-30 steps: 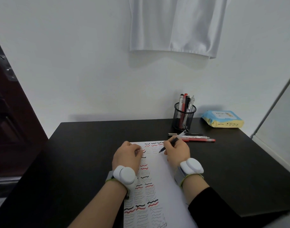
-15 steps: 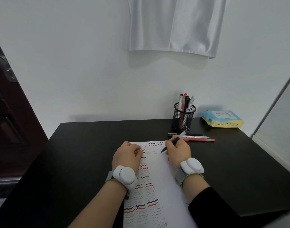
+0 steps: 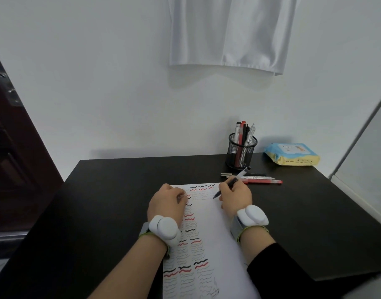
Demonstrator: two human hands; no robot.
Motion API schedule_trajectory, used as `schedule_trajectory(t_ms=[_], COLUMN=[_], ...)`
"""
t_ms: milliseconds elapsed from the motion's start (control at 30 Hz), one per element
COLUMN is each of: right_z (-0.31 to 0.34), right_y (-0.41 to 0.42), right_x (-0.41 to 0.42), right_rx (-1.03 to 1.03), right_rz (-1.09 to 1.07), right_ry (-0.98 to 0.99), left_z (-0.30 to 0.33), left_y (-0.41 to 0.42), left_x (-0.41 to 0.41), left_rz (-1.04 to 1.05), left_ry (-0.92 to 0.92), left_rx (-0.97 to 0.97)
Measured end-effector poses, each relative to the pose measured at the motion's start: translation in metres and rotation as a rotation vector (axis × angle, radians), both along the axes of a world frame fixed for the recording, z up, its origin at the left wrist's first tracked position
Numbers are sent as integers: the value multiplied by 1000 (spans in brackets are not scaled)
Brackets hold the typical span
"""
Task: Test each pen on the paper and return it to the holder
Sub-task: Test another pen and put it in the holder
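Black pen (image 3: 229,186) tilted, tip on scribbled white paper (image 3: 209,244), mesh holder (image 3: 241,152) upright behind, full of pens

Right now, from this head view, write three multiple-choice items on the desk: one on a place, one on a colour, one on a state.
1. Where does the mesh holder stand?
A. at the desk's far edge, left of the wipes pack
B. on the paper
C. at the desk's near left corner

2. What colours are the bold squiggles on the paper?
A. blue and green
B. black and red
C. only yellow

3. What is the right hand doing?
A. lying flat and empty
B. reaching into the holder
C. gripping a pen, tip at the paper

Answers: A, it stands by the wall; B, both colours show; C, fingers curl round it.
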State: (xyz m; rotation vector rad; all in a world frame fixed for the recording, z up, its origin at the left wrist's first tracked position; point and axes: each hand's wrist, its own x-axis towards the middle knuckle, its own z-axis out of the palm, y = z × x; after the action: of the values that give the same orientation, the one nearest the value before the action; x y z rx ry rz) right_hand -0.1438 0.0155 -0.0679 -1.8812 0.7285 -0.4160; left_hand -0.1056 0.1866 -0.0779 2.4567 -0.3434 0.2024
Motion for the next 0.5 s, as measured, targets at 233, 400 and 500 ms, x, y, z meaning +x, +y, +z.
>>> schedule_trajectory(t_ms=[233,400,500], right_z=[0,1,-1], right_y=[-3,-4,-3], right_x=[0,-2,0], right_rx=[57,94,62], right_rz=[-49,-50,-33], right_ry=[-56,-64,-44], left_z=[1,1,1], left_y=[1,1,0], left_x=[0,1,1], left_rz=[-8,-5,3], left_ry=[5,10,11], left_rx=[1,2,6])
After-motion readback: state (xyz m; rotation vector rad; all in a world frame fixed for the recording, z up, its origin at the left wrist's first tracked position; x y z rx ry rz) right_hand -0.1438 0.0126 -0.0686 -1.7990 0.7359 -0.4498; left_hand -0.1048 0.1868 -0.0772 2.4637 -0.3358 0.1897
